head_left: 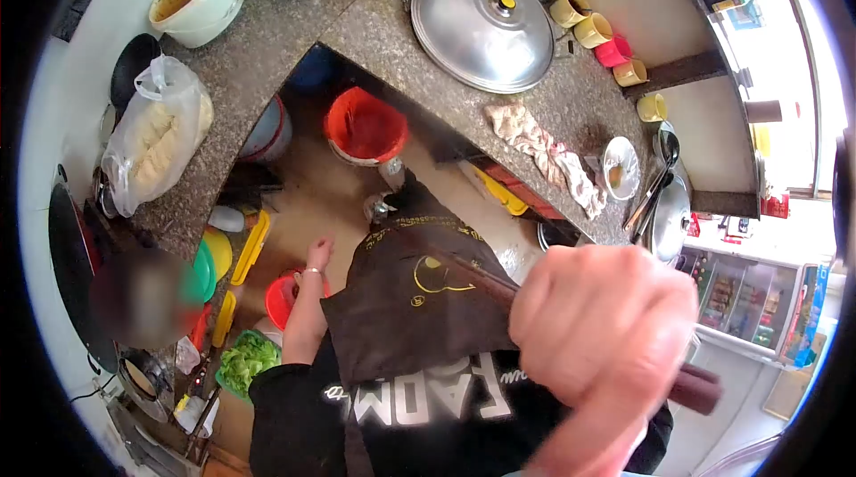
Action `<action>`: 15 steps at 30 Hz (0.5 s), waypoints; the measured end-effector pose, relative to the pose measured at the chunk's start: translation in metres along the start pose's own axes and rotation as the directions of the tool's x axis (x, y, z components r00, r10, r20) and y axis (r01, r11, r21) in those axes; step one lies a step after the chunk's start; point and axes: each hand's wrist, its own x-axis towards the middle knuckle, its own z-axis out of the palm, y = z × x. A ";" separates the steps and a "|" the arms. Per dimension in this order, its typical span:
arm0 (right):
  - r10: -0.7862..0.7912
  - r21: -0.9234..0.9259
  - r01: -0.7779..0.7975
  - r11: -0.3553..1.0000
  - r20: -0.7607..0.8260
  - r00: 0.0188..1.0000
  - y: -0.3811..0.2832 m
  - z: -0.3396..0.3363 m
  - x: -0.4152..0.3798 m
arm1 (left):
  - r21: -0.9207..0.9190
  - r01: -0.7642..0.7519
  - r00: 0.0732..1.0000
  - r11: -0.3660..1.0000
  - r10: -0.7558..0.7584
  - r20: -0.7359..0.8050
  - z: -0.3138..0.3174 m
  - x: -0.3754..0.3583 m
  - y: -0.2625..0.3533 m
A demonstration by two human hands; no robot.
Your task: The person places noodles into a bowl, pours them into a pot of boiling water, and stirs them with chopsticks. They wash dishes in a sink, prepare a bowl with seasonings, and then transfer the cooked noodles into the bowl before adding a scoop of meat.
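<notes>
Close to the camera at the right, my right hand (606,334) is wrapped round a dark brown rod-like handle (697,390). One end of it sticks out below the fist, and a thinner part runs up and left across the apron. What its far end carries cannot be made out. My left hand (319,254) hangs low at my left side, a bracelet on its wrist. Its fingers look curled, with nothing visible in them. Beneath it on the floor is a red basin (283,299). A dark apron (401,299) with yellow print covers my front.
On the stone counter (370,40) are a large lidded pan (481,27), a crumpled cloth (548,156), a white bowl (621,167), a bag of dough-like food (160,138) and a white tub (198,0). Below are a red bucket (366,125) and leafy greens (250,361).
</notes>
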 end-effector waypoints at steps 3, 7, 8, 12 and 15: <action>-0.002 0.042 -0.004 0.999 0.134 0.991 0.001 -0.007 -0.001 | 0.043 0.075 0.997 0.996 -0.076 0.001 -0.020 0.002 -0.043; -0.076 0.075 0.080 0.994 -0.060 0.995 -0.010 0.001 -0.010 | 0.082 -0.232 0.972 0.969 0.229 0.047 -0.051 -0.001 -0.079; -0.140 0.057 0.139 0.989 0.011 0.990 -0.012 -0.007 0.004 | 0.234 -0.541 0.841 0.808 0.522 0.141 -0.054 0.000 -0.086; -0.314 0.111 0.303 0.947 0.103 0.944 -0.015 -0.025 0.012 | 0.089 -0.556 0.831 0.826 0.555 0.036 -0.050 -0.003 -0.075; -0.088 0.083 0.078 0.994 0.123 0.989 -0.018 -0.038 -0.007 | 0.368 -0.388 0.917 0.845 0.395 0.060 -0.026 -0.020 -0.036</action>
